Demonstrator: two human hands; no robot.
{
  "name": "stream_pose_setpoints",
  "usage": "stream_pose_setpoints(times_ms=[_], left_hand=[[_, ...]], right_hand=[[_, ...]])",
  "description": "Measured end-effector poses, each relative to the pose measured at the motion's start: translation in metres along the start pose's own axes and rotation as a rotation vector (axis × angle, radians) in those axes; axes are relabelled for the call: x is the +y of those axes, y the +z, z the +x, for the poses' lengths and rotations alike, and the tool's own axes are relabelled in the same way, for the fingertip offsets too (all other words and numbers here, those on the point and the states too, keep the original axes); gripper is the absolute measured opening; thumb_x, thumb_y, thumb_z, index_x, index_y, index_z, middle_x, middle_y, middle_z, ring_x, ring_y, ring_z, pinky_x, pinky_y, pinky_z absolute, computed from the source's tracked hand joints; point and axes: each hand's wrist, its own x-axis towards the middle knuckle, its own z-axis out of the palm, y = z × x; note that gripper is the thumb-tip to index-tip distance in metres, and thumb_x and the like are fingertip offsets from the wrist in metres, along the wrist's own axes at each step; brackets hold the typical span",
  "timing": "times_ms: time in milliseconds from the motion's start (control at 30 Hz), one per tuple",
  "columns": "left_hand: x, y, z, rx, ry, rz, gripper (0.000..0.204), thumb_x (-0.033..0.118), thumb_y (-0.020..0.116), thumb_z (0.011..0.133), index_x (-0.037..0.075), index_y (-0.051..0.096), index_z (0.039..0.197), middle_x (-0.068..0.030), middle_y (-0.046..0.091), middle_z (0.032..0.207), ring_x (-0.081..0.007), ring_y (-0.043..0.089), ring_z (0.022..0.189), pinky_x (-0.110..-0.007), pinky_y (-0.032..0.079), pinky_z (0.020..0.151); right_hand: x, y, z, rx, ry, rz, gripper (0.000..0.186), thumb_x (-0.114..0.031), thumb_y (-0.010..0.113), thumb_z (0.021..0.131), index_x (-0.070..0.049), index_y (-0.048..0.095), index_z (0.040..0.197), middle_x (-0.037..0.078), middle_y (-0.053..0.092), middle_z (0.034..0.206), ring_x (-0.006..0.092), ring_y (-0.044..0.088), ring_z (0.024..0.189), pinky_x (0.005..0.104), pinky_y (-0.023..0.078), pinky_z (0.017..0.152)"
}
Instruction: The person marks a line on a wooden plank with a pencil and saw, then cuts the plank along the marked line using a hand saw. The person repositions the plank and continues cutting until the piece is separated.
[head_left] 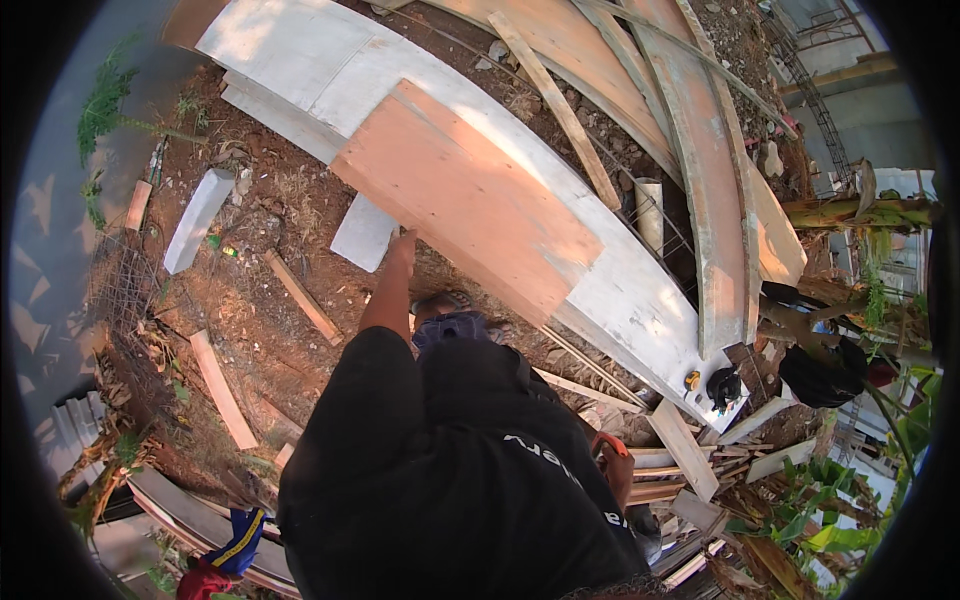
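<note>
Board (pixel 470 200) at centre may slide if nudged. Left hand (pixel 402 247) at its edge, grip unclear; right hand (pixel 618 474) clasps orange object (pixel 609 443).

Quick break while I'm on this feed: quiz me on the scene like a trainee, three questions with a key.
1. Which hand is at the edge of the plywood?
2. True or false: the plywood lies underneath the white surface.
3. What colour is the item in the right hand? A) blue B) orange C) green

Key: 1. The left hand. 2. False; it lies on top. 3. B.
</note>
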Motion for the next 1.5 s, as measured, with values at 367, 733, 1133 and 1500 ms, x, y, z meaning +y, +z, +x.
stream_pose_setpoints(times_ms=[367, 733, 1133, 1500], left_hand=[[-0.091, -0.106, -0.106, 0.128, -0.087, 0.116, 0.050, 0.036, 0.069, 0.093, 0.008, 0.062, 0.133, -0.0076, 0.066, 0.111, -0.0230, 0.063, 0.090, -0.042, 0.051, 0.073], [0.008, -0.088, 0.011, 0.176, 0.083, -0.113, 0.067, 0.034, 0.068, 0.098, 0.004, 0.043, 0.153, -0.0166, 0.064, 0.128, -0.0265, 0.063, 0.102, -0.043, 0.053, 0.079], [0.044, -0.039, 0.134, 0.176, 0.028, -0.336, 0.072, 0.030, 0.068, 0.098, 0.004, 0.035, 0.156, -0.0190, 0.061, 0.135, -0.0306, 0.061, 0.117, -0.046, 0.053, 0.086], [0.022, -0.056, 0.159, 0.225, 0.253, -0.075, 0.051, 0.027, 0.072, 0.090, -0.005, 0.062, 0.128, -0.0253, 0.072, 0.113, -0.0356, 0.070, 0.108, -0.045, 0.052, 0.092]], right_hand=[[-0.249, -0.114, -0.046, -0.024, -0.264, -0.377, 0.026, -0.021, 0.067, 0.092, -0.006, 0.075, 0.111, -0.001, 0.058, 0.065, 0.0078, 0.052, 0.051, 0.0256, 0.039, 0.046], [-0.379, -0.088, -0.108, 0.030, -0.648, -0.365, 0.058, -0.017, 0.059, 0.076, 0.001, 0.069, 0.130, 0.005, 0.067, 0.093, 0.0127, 0.063, 0.079, 0.0306, 0.052, 0.074], [-0.515, 0.096, -0.134, -0.157, -0.985, -0.228, 0.085, -0.065, 0.076, 0.083, 0.012, 0.068, 0.119, 0.002, 0.063, 0.065, 0.0126, 0.060, 0.064, 0.0288, 0.047, 0.064], [-0.572, 0.276, -0.093, -0.448, -1.015, -0.357, 0.074, -0.045, 0.078, 0.089, 0.009, 0.060, 0.135, 0.001, 0.063, 0.077, 0.0088, 0.056, 0.064, 0.0242, 0.044, 0.060]])
